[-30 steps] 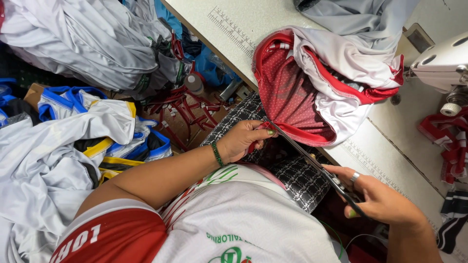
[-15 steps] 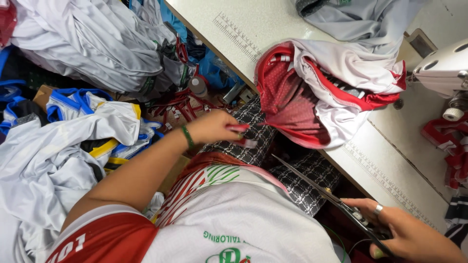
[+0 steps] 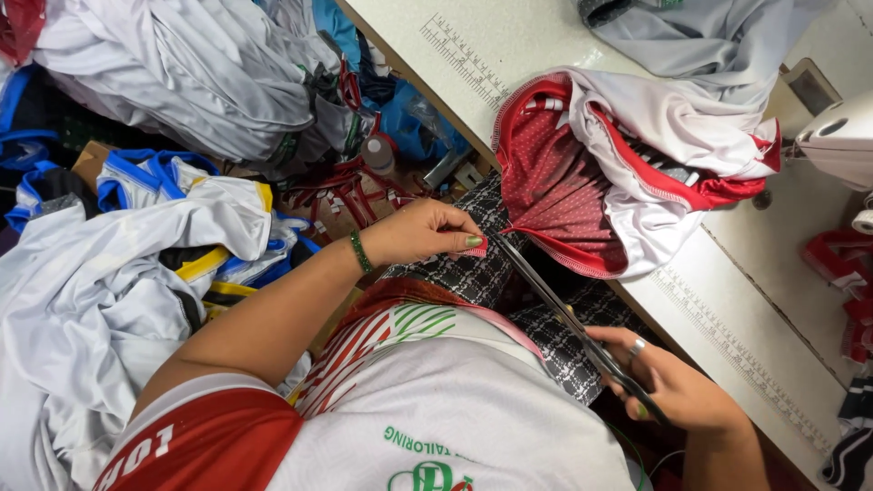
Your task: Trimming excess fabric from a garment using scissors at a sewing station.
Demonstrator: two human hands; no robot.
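Left hand pinches a red strip of the red and white shirt, pulling it taut. Right hand works the scissors, blades reaching right up beside the pinch. Shirt lies on the table beyond.

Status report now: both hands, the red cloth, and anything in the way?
Left hand pinches a red fabric edge. Right hand holds scissors, tips at that edge. Red-and-white garment hangs off the table. Nothing blocks the blades.
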